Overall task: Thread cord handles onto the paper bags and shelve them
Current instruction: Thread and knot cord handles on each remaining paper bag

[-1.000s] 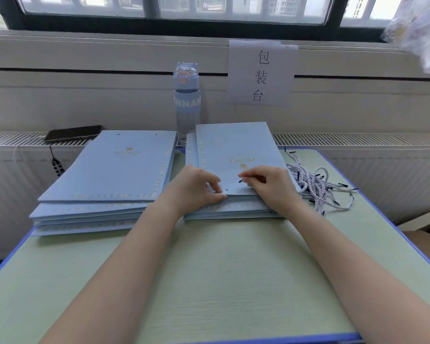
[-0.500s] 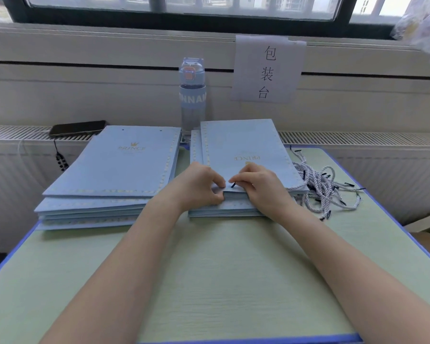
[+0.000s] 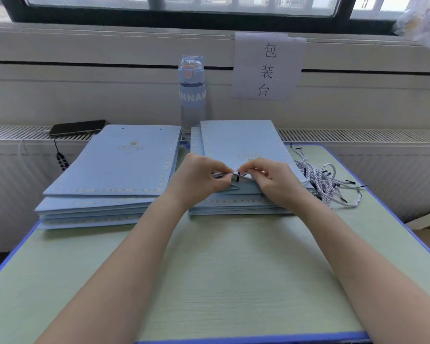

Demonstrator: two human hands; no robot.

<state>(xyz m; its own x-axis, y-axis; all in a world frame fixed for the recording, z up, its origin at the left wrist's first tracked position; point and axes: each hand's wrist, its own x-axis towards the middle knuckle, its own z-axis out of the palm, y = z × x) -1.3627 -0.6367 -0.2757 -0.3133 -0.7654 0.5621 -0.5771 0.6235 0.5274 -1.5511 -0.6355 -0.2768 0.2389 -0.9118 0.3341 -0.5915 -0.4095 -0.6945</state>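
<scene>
Two stacks of flat light-blue paper bags lie on the table: a left stack point(image 3: 114, 165) and a right stack point(image 3: 241, 142). My left hand point(image 3: 196, 180) pinches the near edge of the right stack's top bag and lifts it. My right hand point(image 3: 271, 181) pinches the same edge from the right. A black cord tip point(image 3: 238, 178) pokes through the lifted edge between my fingertips. Several white-and-blue twisted cord handles point(image 3: 325, 180) lie in a heap just right of that stack.
A water bottle point(image 3: 191, 93) stands behind the stacks by the wall. A dark phone point(image 3: 77, 127) with a cable rests on the radiator ledge at back left. A paper sign point(image 3: 268, 67) hangs on the wall. The green table point(image 3: 233, 276) has a blue rim.
My hands have drawn together at the near edge of the top bag and lifted it. The black cord tip now stands between my fingertips at that edge.
</scene>
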